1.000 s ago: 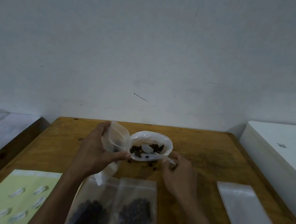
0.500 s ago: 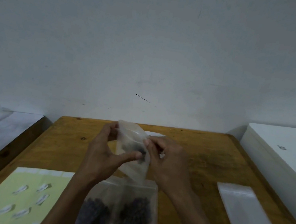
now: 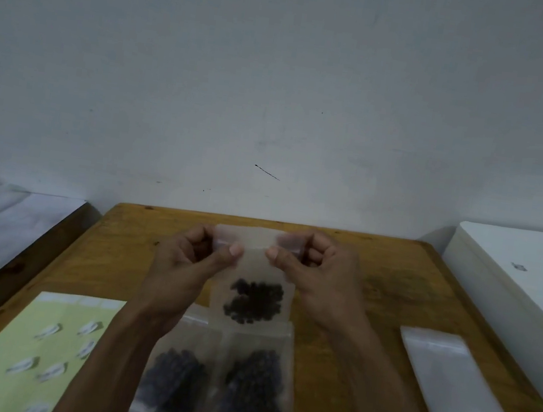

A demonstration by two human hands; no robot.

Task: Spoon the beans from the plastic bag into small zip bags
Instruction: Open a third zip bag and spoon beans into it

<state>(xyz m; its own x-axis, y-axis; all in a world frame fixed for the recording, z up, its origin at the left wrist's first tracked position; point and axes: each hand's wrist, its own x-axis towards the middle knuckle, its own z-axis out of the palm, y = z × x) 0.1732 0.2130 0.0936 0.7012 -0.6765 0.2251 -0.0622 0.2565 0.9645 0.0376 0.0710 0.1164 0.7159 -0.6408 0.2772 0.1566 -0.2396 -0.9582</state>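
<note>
Two hands meet over the middle of the wooden counter [image 3: 125,255], both pinching the top strip of one small zip bag [image 3: 256,273]. The left hand [image 3: 186,263] has its thumb pressed on the near face of the strip and its curled fingers tucked behind, so its grip is clamped tight on the bag's left upper corner. The right hand [image 3: 316,274] mirrors it at the right upper corner, thumb in front, fingers folded behind the plastic. The two thumb tips lie close together, not quite touching. The bag hangs upright between them, and a dark clump of beans [image 3: 255,302] sits in its lower part. Its bottom edge comes down just over the tops of two filled zip bags [image 3: 222,382] lying flat side by side on the counter near the person, each with a dark heap of beans inside. To the right, well apart, lies a long strip of clear empty bags [image 3: 458,400]. At the near left corner lies a pale yellow sheet [image 3: 2,353] with small white shapes on it, too blurred to identify.
</note>
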